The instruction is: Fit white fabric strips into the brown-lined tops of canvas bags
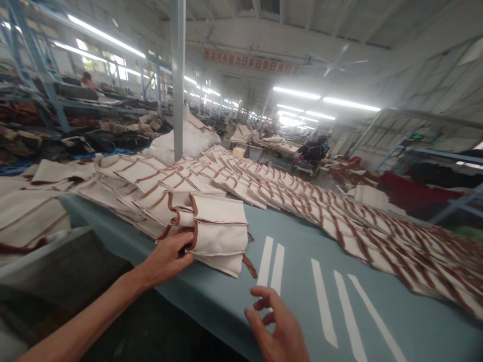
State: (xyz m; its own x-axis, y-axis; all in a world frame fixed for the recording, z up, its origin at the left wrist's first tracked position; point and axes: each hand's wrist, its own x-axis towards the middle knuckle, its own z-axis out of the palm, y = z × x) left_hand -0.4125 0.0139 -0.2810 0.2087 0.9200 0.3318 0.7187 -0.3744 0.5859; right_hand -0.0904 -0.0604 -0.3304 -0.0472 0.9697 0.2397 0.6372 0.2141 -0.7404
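Note:
A cream fabric bag piece (pixel 219 234) with brown-bound edges lies on the table near its front edge. My left hand (pixel 169 259) pinches this piece by its left brown edge, with some fingertips hidden in the fold. Brown strap ends (pixel 249 266) stick out from the piece's right side. My right hand (pixel 277 324) hovers over the front of the table, its fingers apart and curved, holding nothing. White strips (pixel 277 264) lie on the table just beyond it.
The blue-green table (pixel 298 301) carries long overlapping rows of cream, brown-edged pieces (pixel 302 196) behind and to the right. More white strips (pixel 349 314) lie at right. A metal post (pixel 178 80) rises behind the table. Farther back, a person (pixel 315 151) is among work tables.

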